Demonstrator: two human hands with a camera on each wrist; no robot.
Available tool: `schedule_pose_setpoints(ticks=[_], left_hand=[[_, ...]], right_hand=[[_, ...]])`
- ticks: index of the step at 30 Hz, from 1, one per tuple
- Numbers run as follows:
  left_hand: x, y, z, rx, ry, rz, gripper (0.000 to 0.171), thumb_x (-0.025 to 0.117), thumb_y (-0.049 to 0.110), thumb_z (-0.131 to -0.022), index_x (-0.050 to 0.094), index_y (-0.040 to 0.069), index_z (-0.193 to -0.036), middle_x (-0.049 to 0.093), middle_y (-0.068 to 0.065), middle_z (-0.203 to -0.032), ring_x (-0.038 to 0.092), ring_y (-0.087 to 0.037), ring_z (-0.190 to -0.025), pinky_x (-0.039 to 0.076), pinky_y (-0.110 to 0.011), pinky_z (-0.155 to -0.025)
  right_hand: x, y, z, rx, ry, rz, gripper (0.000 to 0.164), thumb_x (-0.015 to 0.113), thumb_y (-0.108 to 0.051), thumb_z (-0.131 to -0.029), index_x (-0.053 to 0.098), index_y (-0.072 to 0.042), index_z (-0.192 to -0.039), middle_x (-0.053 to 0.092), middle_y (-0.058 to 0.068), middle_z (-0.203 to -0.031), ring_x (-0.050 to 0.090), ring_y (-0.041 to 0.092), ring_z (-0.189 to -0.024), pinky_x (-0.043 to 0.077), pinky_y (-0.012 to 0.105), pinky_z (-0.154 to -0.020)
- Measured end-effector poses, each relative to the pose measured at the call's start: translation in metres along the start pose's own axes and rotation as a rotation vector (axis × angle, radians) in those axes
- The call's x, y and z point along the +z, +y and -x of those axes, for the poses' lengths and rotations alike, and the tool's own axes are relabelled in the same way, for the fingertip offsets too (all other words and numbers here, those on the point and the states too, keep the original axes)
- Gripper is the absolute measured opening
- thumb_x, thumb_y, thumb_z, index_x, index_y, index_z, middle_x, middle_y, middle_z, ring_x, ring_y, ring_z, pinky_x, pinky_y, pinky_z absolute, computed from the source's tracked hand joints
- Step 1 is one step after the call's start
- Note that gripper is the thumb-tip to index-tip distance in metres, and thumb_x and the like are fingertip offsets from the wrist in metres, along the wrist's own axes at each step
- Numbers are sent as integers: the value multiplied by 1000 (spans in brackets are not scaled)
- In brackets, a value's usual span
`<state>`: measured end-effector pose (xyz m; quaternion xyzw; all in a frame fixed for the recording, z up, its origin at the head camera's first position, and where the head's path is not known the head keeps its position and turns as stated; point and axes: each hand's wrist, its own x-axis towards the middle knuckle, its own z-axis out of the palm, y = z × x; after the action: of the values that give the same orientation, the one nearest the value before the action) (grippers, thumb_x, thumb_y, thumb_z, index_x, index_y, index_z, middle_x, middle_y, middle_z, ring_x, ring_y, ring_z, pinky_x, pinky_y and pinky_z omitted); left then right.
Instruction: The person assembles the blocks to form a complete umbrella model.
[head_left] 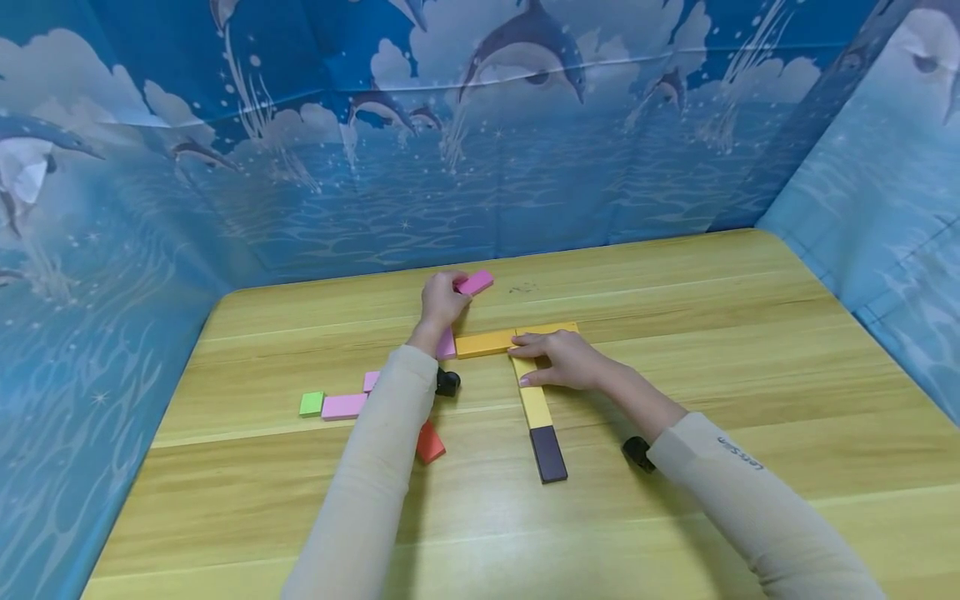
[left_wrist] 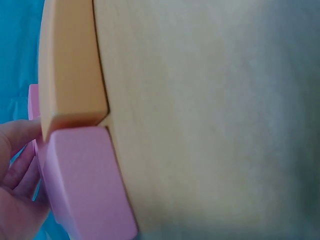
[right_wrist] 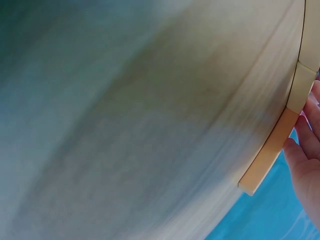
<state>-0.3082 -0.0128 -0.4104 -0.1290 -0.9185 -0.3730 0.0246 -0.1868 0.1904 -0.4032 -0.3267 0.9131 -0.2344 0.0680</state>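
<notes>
My left hand (head_left: pixel 442 298) pinches a bright pink block (head_left: pixel 476 283) at the far side of the table. Below it lies a lilac block (head_left: pixel 446 344), its end against an orange block (head_left: pixel 483 342). In the left wrist view, the lilac block (left_wrist: pixel 95 185) and orange block (left_wrist: pixel 75 65) stand close beside the left hand (left_wrist: pixel 20 175). My right hand (head_left: pixel 562 360) rests over the corner where orange and yellow blocks meet, fingers extended and thumb spread apart. A pale yellow block (head_left: pixel 536 408) and a dark block (head_left: pixel 549 455) continue the line toward me. The right wrist view shows the hand (right_wrist: pixel 306 160) beside an orange block (right_wrist: pixel 270 150).
On the left lie a green block (head_left: pixel 311 404), a pink block (head_left: pixel 344 407) and a red block (head_left: pixel 431 443), partly covered by the left sleeve (head_left: pixel 375 467). A dolphin-print curtain (head_left: pixel 495 192) borders the wooden table (head_left: pixel 750 333) at the back and sides.
</notes>
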Motion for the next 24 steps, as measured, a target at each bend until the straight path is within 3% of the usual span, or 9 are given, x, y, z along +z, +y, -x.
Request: schedule_pose_setpoints(ticks=[17,24], left_hand=[[-3,-4,0,-22,-3,9,38,65,1,-84,60,-1,-122,62,-16,-117,58,-26,-103,45,-35,-88],[-9,1,1,-10,-27,-12,39,64,5,-86,58,1,-125,58,-15,-125,56,-26,-107,44,-36,-90]], right_hand=[[-1,-3,-1,0,-10,6,52,69,-30,-84,58,-4,-127,48,15,-135,42,31,-127,36,46,-100],[-5,-4,-3,12,-31,31,52,71,-31,-82,60,-4,-125,51,17,-133,45,34,-124,37,46,-99]])
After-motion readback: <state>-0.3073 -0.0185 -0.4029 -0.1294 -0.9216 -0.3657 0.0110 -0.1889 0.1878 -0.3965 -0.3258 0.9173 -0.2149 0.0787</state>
